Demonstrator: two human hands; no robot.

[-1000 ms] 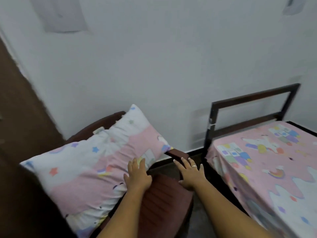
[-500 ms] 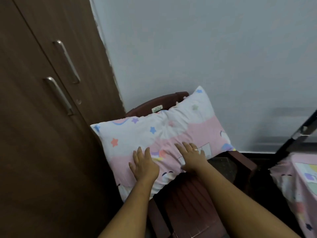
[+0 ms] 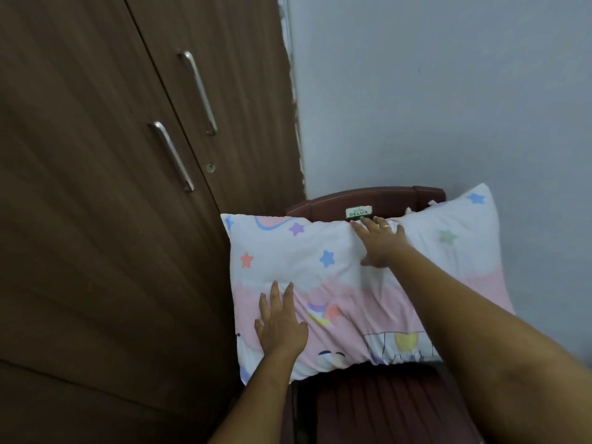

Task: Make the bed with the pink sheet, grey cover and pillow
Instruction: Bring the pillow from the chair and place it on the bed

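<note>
The pillow [image 3: 333,274] in the chair [image 3: 378,408] is pressed by flat, wide grips: left hand [image 3: 282,328] low, right hand [image 3: 381,243] since moved up to its top edge.

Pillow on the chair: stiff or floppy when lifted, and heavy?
Probably soft and floppy: the pillow dents and creases under the right hand. Likely light for its bulk: it stands propped against the chair back.

Pillow [image 3: 320,277], white-and-pink case with coloured stars and cartoon print, plump, creased near top edge, propped on maroon chair [image 3: 378,200] seat, leaning against the backrest
</note>
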